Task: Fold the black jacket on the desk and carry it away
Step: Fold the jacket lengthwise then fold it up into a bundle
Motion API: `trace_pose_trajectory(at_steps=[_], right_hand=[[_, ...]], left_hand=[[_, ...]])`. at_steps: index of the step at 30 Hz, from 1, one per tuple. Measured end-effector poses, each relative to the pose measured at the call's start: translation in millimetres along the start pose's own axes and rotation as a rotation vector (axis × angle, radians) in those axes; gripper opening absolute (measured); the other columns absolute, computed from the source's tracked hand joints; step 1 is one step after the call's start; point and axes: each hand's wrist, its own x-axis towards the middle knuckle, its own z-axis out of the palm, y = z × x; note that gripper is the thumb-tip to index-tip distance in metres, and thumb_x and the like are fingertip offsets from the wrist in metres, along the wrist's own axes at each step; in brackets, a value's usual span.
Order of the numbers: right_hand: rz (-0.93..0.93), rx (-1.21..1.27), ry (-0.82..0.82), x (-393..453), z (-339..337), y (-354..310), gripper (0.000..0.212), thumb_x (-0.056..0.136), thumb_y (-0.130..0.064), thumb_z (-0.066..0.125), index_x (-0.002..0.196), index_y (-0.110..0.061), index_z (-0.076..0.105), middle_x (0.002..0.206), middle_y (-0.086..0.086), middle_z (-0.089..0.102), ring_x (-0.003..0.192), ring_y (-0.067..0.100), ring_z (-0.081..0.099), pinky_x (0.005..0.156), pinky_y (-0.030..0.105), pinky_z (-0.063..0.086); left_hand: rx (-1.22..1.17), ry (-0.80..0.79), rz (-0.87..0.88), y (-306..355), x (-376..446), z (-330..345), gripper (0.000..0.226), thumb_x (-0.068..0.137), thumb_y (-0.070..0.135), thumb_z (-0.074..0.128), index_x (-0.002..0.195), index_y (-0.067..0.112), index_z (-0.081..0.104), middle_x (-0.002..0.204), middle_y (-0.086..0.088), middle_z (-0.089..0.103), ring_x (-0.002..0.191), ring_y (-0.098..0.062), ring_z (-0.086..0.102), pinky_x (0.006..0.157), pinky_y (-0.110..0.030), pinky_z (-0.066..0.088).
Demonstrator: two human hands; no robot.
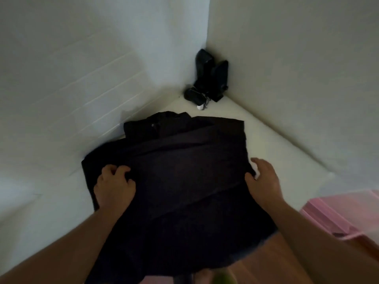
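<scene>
The black jacket [180,171] is spread over the white desk [272,144], its collar end lying toward the corner where two walls meet and its lower part draped over the near desk edge. A button is seen near the collar. The left hand [114,185] is placed on the jacket's left portion, fingers curled and bunching the fabric. The right hand [262,179] is set at the jacket's right edge; the thumb is laid on the cloth and the fingers are bent round the edge, so the fabric is pinched there. Both forearms are bare. In the far corner of the desk, a pair of small black speakers [211,72] with a tangle of cable is noted, well apart from the jacket. A pink plastic bin [336,220] is seen at lower right, beside the desk. Wooden floor [272,261] is visible below the hanging hem.
</scene>
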Motion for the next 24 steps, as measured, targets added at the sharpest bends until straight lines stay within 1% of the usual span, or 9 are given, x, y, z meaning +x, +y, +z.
trace_pose_trajectory(at_steps=[2,3,6,9,14,17,20,22,24], right_hand=[[0.186,0.083,0.047,-39.4,-16.0,20.3,0.051,0.095,-0.022,0.065,0.145,-0.021,0.054,0.143,0.009,0.056,0.108,0.023,0.065,0.101,0.039,0.051],[0.230,0.080,0.026,-54.0,-22.2,30.4,0.052,0.094,-0.022,0.066,0.145,-0.020,0.054,0.142,0.009,0.057,0.107,0.023,0.066,0.100,0.040,0.052],[0.308,0.106,-0.089,-80.3,-34.0,59.5,0.065,0.095,-0.020,0.069,0.154,-0.018,0.044,0.149,0.011,0.052,0.123,0.028,0.060,0.103,0.042,0.051],[0.411,0.261,-0.199,-88.4,-38.2,76.8,0.072,0.093,-0.020,0.073,0.157,-0.021,0.040,0.140,0.006,0.061,0.121,0.026,0.063,0.105,0.043,0.053],[0.314,0.026,-0.307,-74.0,-35.7,86.3,0.055,0.085,-0.027,0.072,0.138,-0.022,0.060,0.126,0.001,0.069,0.106,0.015,0.063,0.088,0.026,0.048],[0.296,-0.044,-0.376,-61.9,-33.0,88.2,0.040,0.081,-0.032,0.069,0.119,-0.019,0.070,0.112,0.003,0.073,0.099,0.018,0.068,0.080,0.026,0.053],[0.285,-0.105,-0.404,-59.9,-35.8,84.0,0.026,0.077,-0.038,0.062,0.093,-0.021,0.072,0.100,0.003,0.076,0.094,0.020,0.071,0.075,0.029,0.053],[0.231,-0.015,-0.420,-63.3,-41.3,85.1,0.014,0.074,-0.042,0.057,0.079,-0.028,0.058,0.087,-0.002,0.072,0.085,0.018,0.070,0.068,0.028,0.051],[0.169,0.068,-0.471,-71.2,-47.9,85.3,0.012,0.081,-0.041,0.057,0.081,-0.034,0.047,0.083,-0.010,0.063,0.085,0.014,0.065,0.069,0.022,0.047]], left_hand=[[-0.039,0.088,0.220,40.9,-2.5,-11.7,0.027,0.084,0.019,0.074,0.110,0.024,0.075,0.116,-0.010,0.055,0.104,-0.034,0.054,0.085,-0.049,0.054],[-0.056,0.079,0.345,64.4,0.4,-17.7,0.024,0.085,0.017,0.074,0.108,0.025,0.075,0.113,-0.007,0.055,0.104,-0.031,0.052,0.085,-0.045,0.054],[-0.054,-0.066,0.725,143.3,16.2,-31.4,0.033,0.091,0.020,0.069,0.122,0.030,0.071,0.127,-0.003,0.054,0.118,-0.028,0.049,0.100,-0.045,0.051],[0.160,-0.211,1.015,221.2,33.3,-37.1,0.048,0.096,0.021,0.064,0.141,0.037,0.058,0.153,-0.002,0.042,0.138,-0.028,0.040,0.114,-0.047,0.040],[0.506,-0.207,1.225,331.1,58.2,-27.6,0.076,0.094,0.002,0.063,0.156,0.038,0.040,0.167,-0.003,0.029,0.145,-0.030,0.032,0.117,-0.046,0.035],[0.719,-0.209,1.305,370.6,72.3,-6.5,0.088,0.092,0.004,0.067,0.161,0.039,0.026,0.171,-0.005,0.021,0.150,-0.034,0.025,0.120,-0.047,0.031],[0.935,-0.242,1.401,381.6,77.6,11.4,0.096,0.094,0.011,0.067,0.164,0.040,0.009,0.174,-0.004,0.011,0.158,-0.038,0.009,0.128,-0.048,0.014],[0.980,-0.205,1.470,388.0,79.5,20.7,0.097,0.091,0.015,0.069,0.164,0.037,0.010,0.170,-0.006,0.020,0.156,-0.039,0.014,0.127,-0.048,0.015],[0.924,-0.163,1.523,394.6,82.1,26.5,0.081,0.085,0.019,0.071,0.155,0.031,0.032,0.150,-0.008,0.048,0.140,-0.036,0.036,0.117,-0.045,0.029]])
